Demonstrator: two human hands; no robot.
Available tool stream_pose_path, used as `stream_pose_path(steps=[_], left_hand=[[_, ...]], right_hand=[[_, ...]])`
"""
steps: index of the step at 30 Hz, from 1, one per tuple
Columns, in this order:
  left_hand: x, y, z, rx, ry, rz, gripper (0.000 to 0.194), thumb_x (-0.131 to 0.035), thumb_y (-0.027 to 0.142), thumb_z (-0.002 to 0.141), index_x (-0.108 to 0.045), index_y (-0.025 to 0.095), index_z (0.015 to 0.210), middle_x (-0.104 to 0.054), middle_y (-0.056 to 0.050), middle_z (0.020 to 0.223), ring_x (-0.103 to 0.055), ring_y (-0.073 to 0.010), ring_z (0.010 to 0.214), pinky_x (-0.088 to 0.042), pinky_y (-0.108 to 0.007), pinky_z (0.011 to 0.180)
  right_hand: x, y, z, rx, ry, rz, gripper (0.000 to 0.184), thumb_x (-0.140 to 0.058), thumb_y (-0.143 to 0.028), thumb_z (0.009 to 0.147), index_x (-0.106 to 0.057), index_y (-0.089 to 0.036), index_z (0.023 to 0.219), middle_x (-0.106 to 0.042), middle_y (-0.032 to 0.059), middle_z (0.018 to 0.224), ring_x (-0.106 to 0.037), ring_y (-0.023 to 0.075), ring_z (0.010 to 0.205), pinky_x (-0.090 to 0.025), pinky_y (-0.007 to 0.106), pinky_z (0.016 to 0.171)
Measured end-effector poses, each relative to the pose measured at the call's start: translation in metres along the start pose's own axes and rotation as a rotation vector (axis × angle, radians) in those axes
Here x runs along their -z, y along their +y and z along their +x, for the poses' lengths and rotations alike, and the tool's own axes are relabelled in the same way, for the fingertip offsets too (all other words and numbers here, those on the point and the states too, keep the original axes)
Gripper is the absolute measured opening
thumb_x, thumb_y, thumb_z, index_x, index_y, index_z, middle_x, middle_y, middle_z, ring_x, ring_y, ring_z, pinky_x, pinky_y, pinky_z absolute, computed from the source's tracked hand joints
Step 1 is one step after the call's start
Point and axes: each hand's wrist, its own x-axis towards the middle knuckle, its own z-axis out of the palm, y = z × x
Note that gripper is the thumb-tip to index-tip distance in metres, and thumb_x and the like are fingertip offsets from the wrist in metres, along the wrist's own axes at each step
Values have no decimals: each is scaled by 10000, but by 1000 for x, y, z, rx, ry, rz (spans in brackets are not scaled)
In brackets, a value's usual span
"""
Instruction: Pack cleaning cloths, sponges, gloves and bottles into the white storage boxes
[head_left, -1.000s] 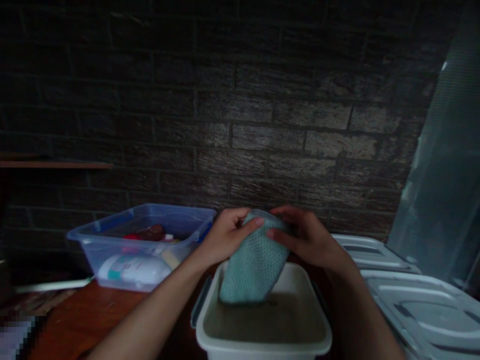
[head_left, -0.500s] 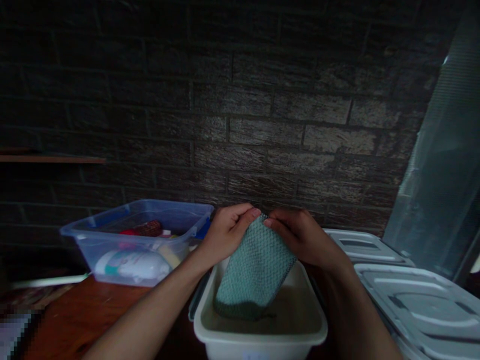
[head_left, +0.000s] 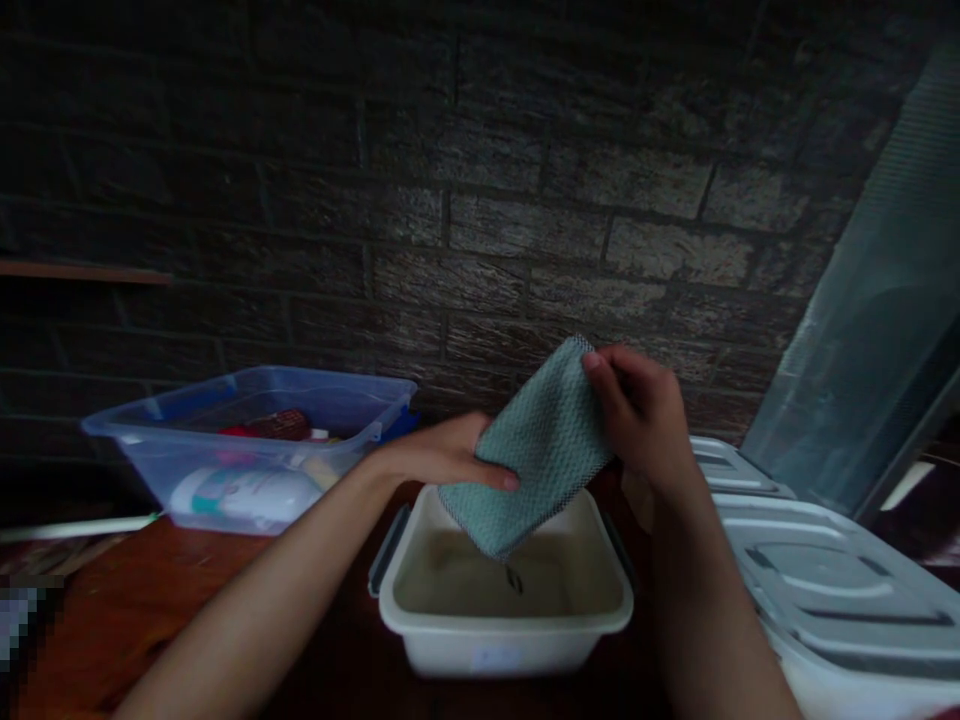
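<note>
A green textured cleaning cloth (head_left: 544,450) with a dark-and-white stitched edge hangs tilted above a white plastic tub (head_left: 506,625). My right hand (head_left: 641,405) pinches its upper right edge between thumb and fingers. Lower on the left side, my left hand (head_left: 450,455) grips the cloth, thumb on the front and the other fingers mostly hidden behind it. Murky water (head_left: 480,585) appears to lie in the tub, with a small dark loop shape just under the cloth's lowest corner.
A clear blue-tinted bin (head_left: 150,450) at left holds a white bottle (head_left: 244,495) and a red item. Grey-lidded containers (head_left: 847,570) stand at right. A dark brick wall (head_left: 487,230) rises behind the brown wooden table (head_left: 142,610).
The cloth has risen out of the tub and tilted to the right. My right hand has moved up and right; my left hand has slid lower on the cloth.
</note>
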Motion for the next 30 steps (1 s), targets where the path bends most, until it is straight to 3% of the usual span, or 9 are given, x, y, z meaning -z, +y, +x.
stream_pose_path(steps=[2,4,9,15,21,26,30], left_hand=[[10,-9,-2,55,-44,15,182,-795,345,818,-806,185,903,-769,-16,865,-676,-187,753,-531,-243,665],[20,-17,-4,86,-14,-15,173,-809,332,811,-821,183,898,-786,-26,893,-692,-187,773,-548,-243,709],[41,-28,-8,56,341,-402,260,-884,287,731,-806,110,904,-788,-121,978,-725,-205,866,-581,-280,835],[41,-27,1,-57,718,-440,354,-780,450,825,-729,157,1017,-752,-102,1026,-707,-177,821,-594,-312,784],[28,-20,7,-118,1031,-225,402,-647,574,882,-635,179,949,-680,-23,869,-614,-146,716,-505,-226,598],[18,-4,-5,-47,1084,-13,316,-600,535,919,-569,220,916,-508,61,594,-475,-119,428,-342,-206,387],[2,3,-20,24,1073,68,308,-618,527,904,-566,224,905,-547,55,592,-476,-124,354,-279,-208,338]], right_hand=[[8,3,2,-6,124,-97,337,-541,-407,1021,-638,-174,797,-498,-30,649,-450,114,606,-315,258,583],[16,8,4,-46,246,-203,353,-537,-421,1014,-671,-167,809,-522,-19,639,-456,124,593,-311,266,578],[29,24,5,-212,409,-389,400,-538,-478,981,-748,-152,878,-603,31,644,-501,168,581,-311,293,567],[26,33,5,-344,353,-461,401,-560,-496,946,-774,-160,895,-642,70,622,-589,217,594,-334,306,575],[17,36,1,-402,260,-468,407,-526,-489,953,-765,-164,895,-692,117,684,-606,239,636,-342,312,603],[18,30,-9,-420,238,-349,408,-509,-494,955,-722,-157,865,-682,125,692,-579,233,625,-324,319,601],[24,27,-28,-489,221,-180,421,-521,-546,946,-689,-170,863,-661,90,671,-570,215,578,-339,302,547]])
